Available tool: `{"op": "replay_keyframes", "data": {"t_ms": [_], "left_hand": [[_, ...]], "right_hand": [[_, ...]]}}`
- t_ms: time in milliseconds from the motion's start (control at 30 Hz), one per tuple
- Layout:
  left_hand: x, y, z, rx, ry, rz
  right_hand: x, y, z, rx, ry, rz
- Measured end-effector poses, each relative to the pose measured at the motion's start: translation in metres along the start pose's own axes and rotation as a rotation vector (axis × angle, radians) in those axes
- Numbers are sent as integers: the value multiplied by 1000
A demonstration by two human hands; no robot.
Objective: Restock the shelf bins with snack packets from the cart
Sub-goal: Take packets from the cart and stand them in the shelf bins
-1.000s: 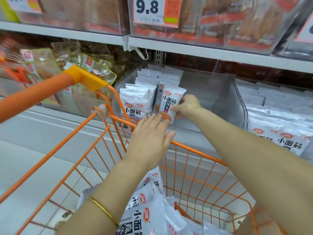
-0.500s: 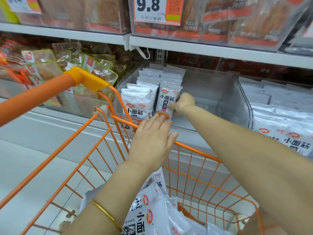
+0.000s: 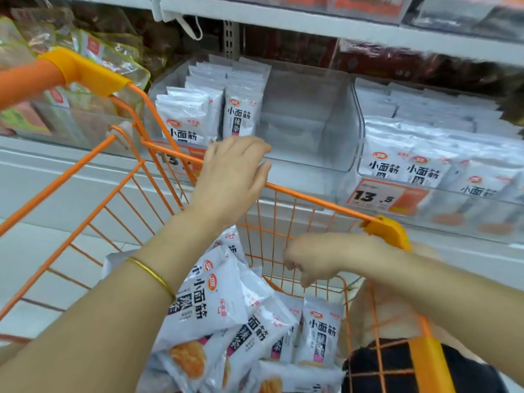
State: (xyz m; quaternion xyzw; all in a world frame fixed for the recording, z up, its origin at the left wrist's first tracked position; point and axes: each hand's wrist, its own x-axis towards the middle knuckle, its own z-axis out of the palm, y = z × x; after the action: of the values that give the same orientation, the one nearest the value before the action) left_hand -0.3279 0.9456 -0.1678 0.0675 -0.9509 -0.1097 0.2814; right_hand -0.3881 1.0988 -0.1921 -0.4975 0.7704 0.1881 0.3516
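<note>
White snack packets (image 3: 215, 304) lie piled in the orange wire cart (image 3: 312, 199). A clear shelf bin (image 3: 334, 120) ahead holds two rows of the same packets (image 3: 241, 114) on its left side; its right side is bare. My left hand (image 3: 235, 180) hovers over the cart's far rim, fingers loosely bent, holding nothing. My right hand (image 3: 326, 256) hangs inside the cart above the packets, blurred, fingers curled downward and holding nothing.
A second bin (image 3: 425, 165) to the right is full of the same white packets, with a 13.5 price tag (image 3: 380, 197) below. Green-labelled clear packs (image 3: 113, 58) fill the bin at left. An upper shelf (image 3: 312, 21) overhangs. The cart handle (image 3: 56, 72) crosses top left.
My right hand let go of the packet it set upright in the bin and pulled back down into the cart. The view tilted down and closer.
</note>
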Motion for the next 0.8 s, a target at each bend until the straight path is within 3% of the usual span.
{"op": "replay_keyframes", "data": {"t_ms": [100, 200, 300, 400, 500, 600, 800], "left_hand": [[-2, 6, 0, -12, 41, 41], [-2, 8, -1, -21, 72, 67], [-1, 7, -4, -40, 90, 75], [0, 7, -7, -67, 123, 90], [0, 9, -8, -83, 142, 120], [0, 13, -10, -196, 109, 64], [1, 18, -15, -564, -115, -120]], "right_hand": [[26, -1, 34, -239, -202, 37], [33, 0, 49, -298, -309, 78], [34, 1, 51, -292, -308, 84], [26, 5, 33, -135, -248, 17], [-8, 7, -4, -50, -55, -81], [-53, 7, -43, -88, 263, -111], [-85, 31, -90, 193, 790, -128]]}}
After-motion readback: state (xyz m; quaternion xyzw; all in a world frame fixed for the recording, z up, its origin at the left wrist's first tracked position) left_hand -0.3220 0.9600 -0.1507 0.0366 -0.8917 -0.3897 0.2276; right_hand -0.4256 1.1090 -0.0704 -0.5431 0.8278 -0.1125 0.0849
